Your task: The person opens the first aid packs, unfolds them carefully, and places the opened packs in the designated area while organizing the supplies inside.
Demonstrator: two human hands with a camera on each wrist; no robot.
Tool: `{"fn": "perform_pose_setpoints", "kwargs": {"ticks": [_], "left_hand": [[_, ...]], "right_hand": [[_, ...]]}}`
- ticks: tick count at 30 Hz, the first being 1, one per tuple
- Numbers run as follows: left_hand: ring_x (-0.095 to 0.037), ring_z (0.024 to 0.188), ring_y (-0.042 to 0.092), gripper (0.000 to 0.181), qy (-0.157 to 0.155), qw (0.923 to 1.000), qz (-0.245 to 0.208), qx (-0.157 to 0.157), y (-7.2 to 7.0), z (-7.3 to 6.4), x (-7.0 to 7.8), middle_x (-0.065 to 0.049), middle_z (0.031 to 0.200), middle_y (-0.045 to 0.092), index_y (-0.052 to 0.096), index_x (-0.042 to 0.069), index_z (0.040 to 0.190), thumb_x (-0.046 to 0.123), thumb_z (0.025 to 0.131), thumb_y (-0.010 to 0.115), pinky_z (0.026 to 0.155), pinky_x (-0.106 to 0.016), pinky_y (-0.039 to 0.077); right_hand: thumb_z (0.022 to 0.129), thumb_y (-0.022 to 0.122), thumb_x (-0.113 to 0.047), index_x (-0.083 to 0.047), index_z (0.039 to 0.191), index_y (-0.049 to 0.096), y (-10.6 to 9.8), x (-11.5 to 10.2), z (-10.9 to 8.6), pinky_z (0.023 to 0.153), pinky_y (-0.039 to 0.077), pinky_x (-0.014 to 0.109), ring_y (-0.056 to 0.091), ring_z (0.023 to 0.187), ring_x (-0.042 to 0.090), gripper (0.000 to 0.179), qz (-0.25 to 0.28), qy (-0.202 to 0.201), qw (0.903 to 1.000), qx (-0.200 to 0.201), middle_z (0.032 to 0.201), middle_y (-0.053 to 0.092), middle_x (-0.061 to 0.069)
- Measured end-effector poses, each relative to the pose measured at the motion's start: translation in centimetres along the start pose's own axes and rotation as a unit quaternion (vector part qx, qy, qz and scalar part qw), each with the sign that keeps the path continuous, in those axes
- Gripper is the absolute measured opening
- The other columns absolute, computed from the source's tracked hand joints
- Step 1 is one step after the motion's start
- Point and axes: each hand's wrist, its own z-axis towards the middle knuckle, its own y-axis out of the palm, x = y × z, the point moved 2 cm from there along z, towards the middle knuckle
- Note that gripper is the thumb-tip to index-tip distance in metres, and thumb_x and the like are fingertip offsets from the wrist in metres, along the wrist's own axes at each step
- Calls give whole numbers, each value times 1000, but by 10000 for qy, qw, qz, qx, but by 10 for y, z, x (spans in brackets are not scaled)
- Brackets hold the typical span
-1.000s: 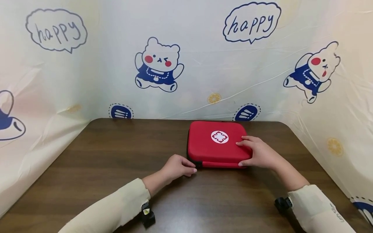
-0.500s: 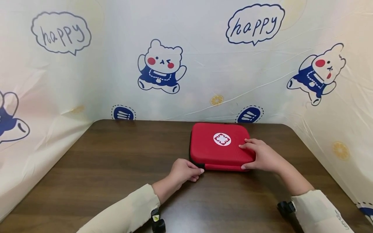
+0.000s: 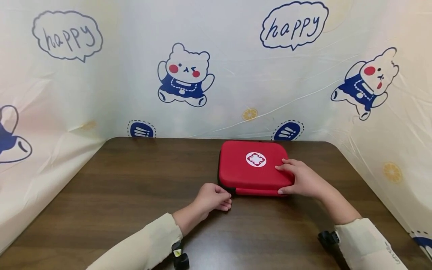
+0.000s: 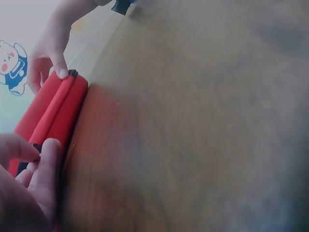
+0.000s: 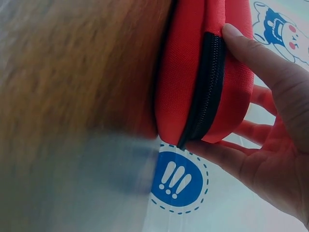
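Brown tabletop (image 3: 145, 168); hands (image 3: 210, 197) (image 3: 308, 180) on red case (image 3: 249, 176), left pinching black tab (image 4: 37, 148).

Passage: table (image 3: 145, 168) left of case (image 3: 253, 176). Blocked: right end by right hand (image 3: 303, 179), near-left corner by left hand (image 3: 211, 197), behind by sheet (image 3: 233, 75).

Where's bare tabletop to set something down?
Free: wooden tabletop left of the red first-aid case, and between left sleeve and right sleeve. Crowded: the case's near-left corner, at the left hand, and right end, at the right hand.
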Motion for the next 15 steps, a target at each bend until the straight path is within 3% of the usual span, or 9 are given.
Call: {"fn": "perform_pose_setpoints", "kwargs": {"ticks": [7, 12, 15], "left_hand": [[-14, 57, 66, 9, 496, 9969, 615, -43, -12, -2, 4, -16, 73, 70, 69, -13, 89, -6, 86, 66, 57, -32, 59], [-14, 54, 65, 6, 872, 9869, 1342, -217, -23, 0, 13, -13, 71, 70, 70, -10, 86, -4, 85, 68, 56, -32, 58], [-14, 55, 66, 5, 936, 9819, 1616, -328, -30, 0, 18, -13, 71, 70, 71, -9, 86, -5, 85, 68, 57, -33, 58]], "right_hand": [[67, 89, -36, -6, 130, 62, 0, -1, -1, 86, 52, 55, 40, 126, 46, 76, 40, -62, 10000, 50, 139, 46, 25], [67, 89, -36, -7, 128, 64, 0, 1, -2, 90, 50, 57, 41, 126, 45, 72, 36, -90, 9999, 135, 139, 48, 24], [68, 89, -36, -7, 127, 65, 1, 2, -1, 92, 47, 58, 41, 127, 46, 71, 68, -115, 9997, 183, 139, 48, 24]]}}
